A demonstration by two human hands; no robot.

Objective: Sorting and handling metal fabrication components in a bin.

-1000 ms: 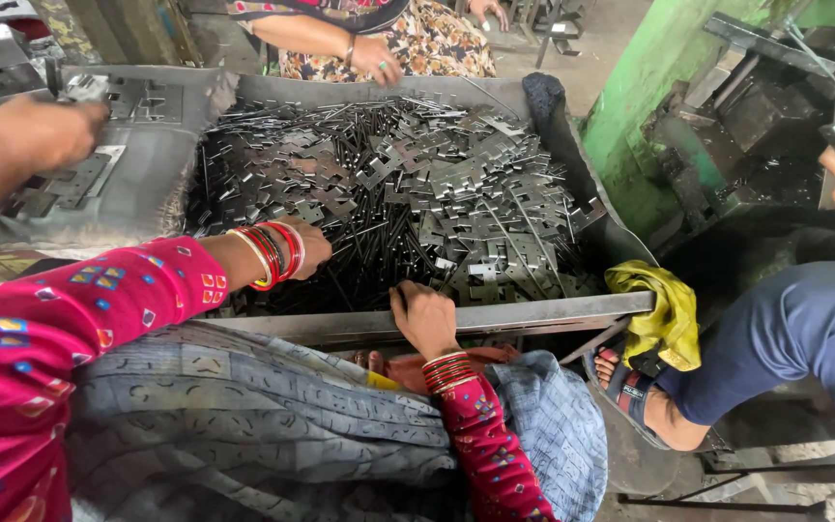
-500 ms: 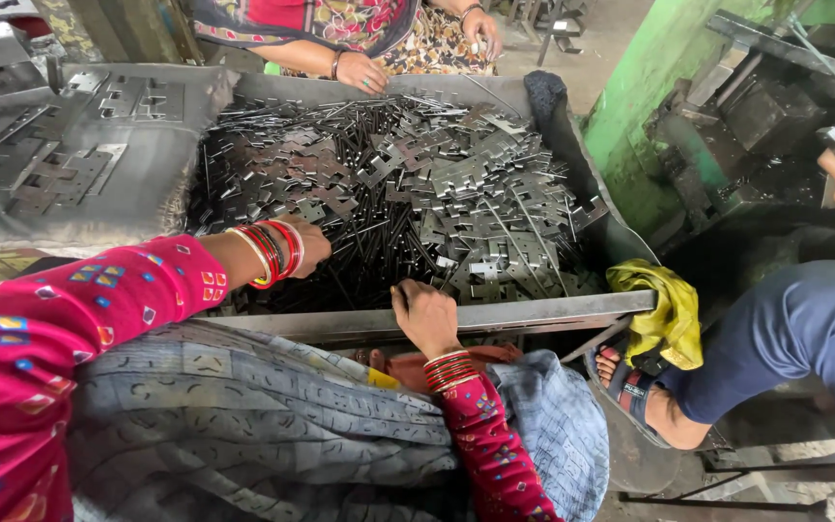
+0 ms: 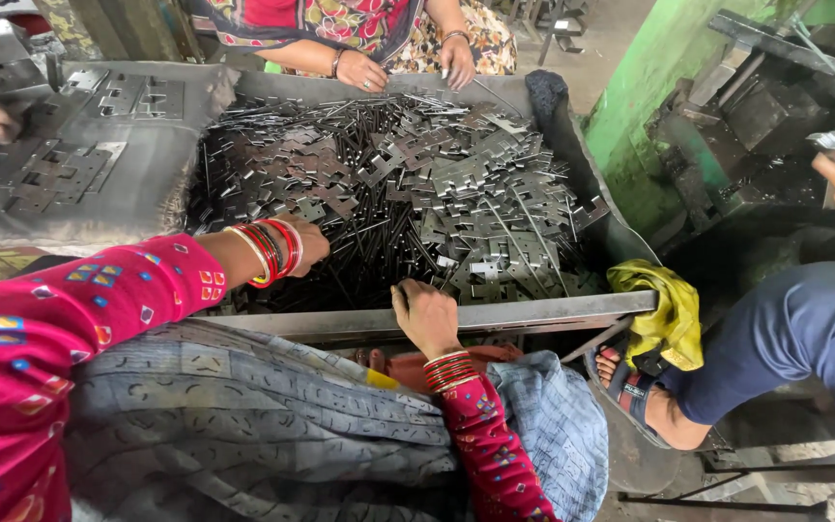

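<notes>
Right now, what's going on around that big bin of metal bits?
The person's left hand reaches into a heap of flat stamped metal pieces in a dark metal tray, while the right hand rests on its front rim. Across the tray, another person's hands work at the far edge. A yellow cloth hangs off the corner.

There are no boxes, bags, labels, signs or screens to see here.
</notes>
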